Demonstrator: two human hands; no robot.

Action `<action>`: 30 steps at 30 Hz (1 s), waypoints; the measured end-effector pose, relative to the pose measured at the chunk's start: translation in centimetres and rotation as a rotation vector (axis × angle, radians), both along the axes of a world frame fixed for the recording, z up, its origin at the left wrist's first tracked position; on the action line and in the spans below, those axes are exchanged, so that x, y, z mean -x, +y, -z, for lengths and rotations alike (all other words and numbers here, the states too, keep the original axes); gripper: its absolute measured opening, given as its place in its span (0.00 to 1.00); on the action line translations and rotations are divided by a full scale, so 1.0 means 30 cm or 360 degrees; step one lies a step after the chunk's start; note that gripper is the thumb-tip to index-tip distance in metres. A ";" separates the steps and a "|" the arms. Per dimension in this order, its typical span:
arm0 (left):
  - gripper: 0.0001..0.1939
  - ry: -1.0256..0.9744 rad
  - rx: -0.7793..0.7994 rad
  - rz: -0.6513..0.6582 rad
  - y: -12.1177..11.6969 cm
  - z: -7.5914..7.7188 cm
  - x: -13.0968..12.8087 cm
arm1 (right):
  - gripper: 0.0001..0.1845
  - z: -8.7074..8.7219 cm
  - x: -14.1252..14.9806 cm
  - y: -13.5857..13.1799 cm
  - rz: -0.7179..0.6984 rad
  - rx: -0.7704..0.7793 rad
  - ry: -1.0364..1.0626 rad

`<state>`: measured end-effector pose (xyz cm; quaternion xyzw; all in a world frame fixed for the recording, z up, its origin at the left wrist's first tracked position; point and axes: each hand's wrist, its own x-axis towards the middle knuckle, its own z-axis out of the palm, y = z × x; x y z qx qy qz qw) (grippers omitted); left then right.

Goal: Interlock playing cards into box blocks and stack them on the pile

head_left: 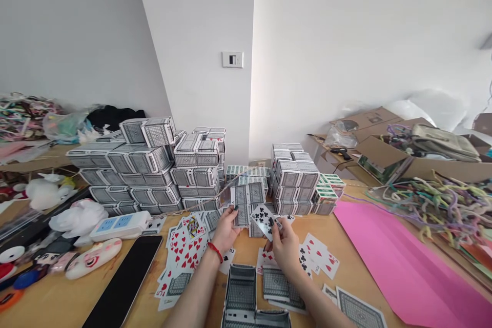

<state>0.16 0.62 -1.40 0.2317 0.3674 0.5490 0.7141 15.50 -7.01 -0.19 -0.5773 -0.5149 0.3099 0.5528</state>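
Note:
My left hand [226, 230], with a red bracelet at the wrist, has its fingers closed on the left edge of a grey-backed playing card piece [243, 206]. How that piece joins the grey-backed cards beside it I cannot tell. Between the thumb and fingers of my right hand [283, 247] is a tilted playing card [263, 221], black clubs facing me, close to the piece on the left. Below both hands stands an open box shape made of cards [241, 292]. Loose face-up cards [186, 248] lie left of my left forearm, and a few heart cards [321, 255] lie to the right.
Tall stacks of card blocks [144, 174] stand at the back left, with another stack [294, 177] right of centre. A phone [125, 279] and a power strip [121, 226] lie left. Pink paper [403, 261] and tangled yarn-like strands [434, 205] occupy the right.

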 end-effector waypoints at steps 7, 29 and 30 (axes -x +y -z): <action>0.10 0.0011 -0.0062 0.0057 0.003 0.010 0.003 | 0.18 0.013 0.001 0.008 -0.0105 0.0033 0.0055; 0.18 0.0229 -0.0131 0.0074 -0.020 -0.021 -0.019 | 0.13 0.044 -0.056 0.055 -0.0238 0.0164 -0.0147; 0.19 0.0262 -0.0130 0.0058 -0.020 -0.018 -0.020 | 0.13 0.048 -0.053 0.056 -0.0245 0.0138 -0.0142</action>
